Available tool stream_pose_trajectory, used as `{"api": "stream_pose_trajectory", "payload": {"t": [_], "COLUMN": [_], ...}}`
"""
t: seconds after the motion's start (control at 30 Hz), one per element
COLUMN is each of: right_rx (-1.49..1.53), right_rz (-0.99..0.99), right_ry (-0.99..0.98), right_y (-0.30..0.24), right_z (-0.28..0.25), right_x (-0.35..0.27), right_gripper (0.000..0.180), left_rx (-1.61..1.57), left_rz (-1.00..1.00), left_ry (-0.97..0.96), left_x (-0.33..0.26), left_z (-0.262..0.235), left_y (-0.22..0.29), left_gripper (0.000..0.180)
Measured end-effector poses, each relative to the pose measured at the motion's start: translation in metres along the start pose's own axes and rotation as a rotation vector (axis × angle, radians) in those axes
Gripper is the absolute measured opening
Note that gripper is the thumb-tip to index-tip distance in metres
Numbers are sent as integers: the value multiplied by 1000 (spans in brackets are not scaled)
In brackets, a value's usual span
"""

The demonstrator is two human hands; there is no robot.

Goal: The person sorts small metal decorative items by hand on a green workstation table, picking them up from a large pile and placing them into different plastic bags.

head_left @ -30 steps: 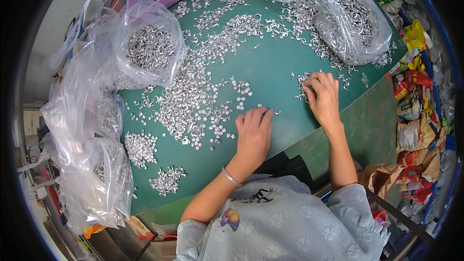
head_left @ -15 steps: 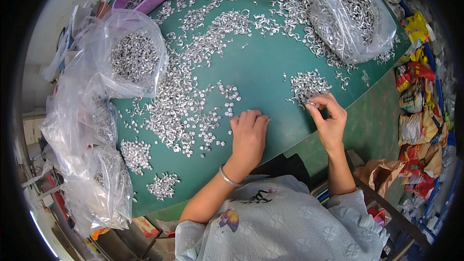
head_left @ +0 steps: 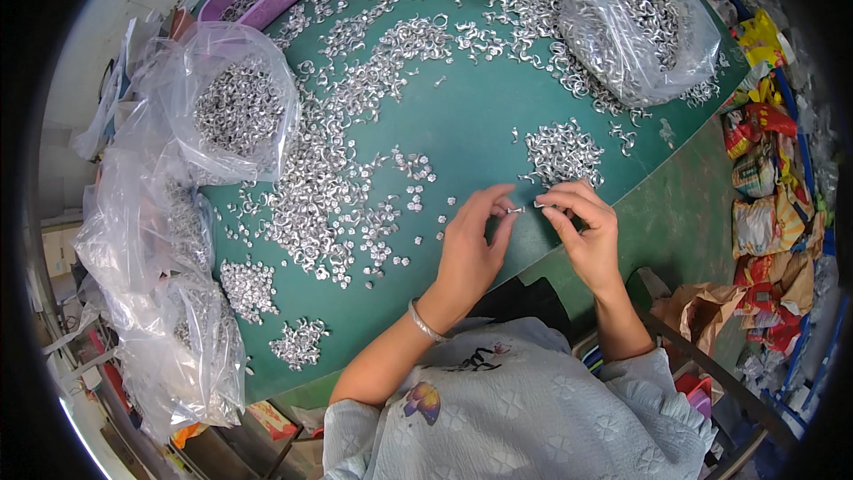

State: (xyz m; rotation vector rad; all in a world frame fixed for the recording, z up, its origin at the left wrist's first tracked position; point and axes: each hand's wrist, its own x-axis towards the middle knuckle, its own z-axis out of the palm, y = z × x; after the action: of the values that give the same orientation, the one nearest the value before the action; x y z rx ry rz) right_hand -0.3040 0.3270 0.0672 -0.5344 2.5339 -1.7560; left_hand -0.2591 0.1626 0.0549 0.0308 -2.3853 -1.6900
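Note:
Between thumb and fingers, my left hand (head_left: 480, 236) pinches a small silvery metal piece (head_left: 514, 210) that points toward the right. Facing it a short way off, my right hand (head_left: 586, 231) pinches another small metal piece (head_left: 539, 204), mostly covered by the fingertips. The two pieces are close but apart. Just beyond my right hand lies a small heap of curved metal pieces (head_left: 563, 156). To the left of my left hand, a few round, flower-like metal bits (head_left: 414, 204) are scattered at the edge of a big spread of curved pieces (head_left: 311, 222).
Clear plastic bags of metal pieces stand at the left (head_left: 240, 116) and far right (head_left: 635, 31) of the green table (head_left: 471, 124). A purple bin (head_left: 267, 0) sits at the far left. Two small heaps (head_left: 249, 289) (head_left: 300, 343) lie near left. Packaging (head_left: 755, 213) lines the right.
My left hand has moved right and now holds a metal piece out. My right hand has come left and slightly nearer, from the small heap toward my left hand.

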Motion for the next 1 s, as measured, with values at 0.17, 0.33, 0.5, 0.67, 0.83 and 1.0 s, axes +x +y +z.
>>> {"api": "stream_pose_trajectory", "payload": {"t": [0.17,0.33,0.5,0.67,0.83,1.0], "right_rx": [-21,-83,-136,-532,-679,-254], "right_rz": [58,-74,8,-185,-163,89], "right_ry": [-27,-37,5,196,127,241], "right_y": [-5,5,3,20,27,30], "right_z": [4,6,-1,-19,-9,-19], "right_x": [-7,-6,-2,34,43,40], "right_gripper": [24,22,18,17,17,18], "left_rx": [-55,-47,49,292,285,293], "left_rz": [-27,-2,71,205,203,210], "left_ry": [-79,-114,-107,-36,-59,-50], "left_x": [1,4,14,44,45,39], "left_z": [0,4,10,19,26,21], "left_y": [4,3,-6,-13,-21,-20], "left_gripper": [37,29,18,13,17,20]}}
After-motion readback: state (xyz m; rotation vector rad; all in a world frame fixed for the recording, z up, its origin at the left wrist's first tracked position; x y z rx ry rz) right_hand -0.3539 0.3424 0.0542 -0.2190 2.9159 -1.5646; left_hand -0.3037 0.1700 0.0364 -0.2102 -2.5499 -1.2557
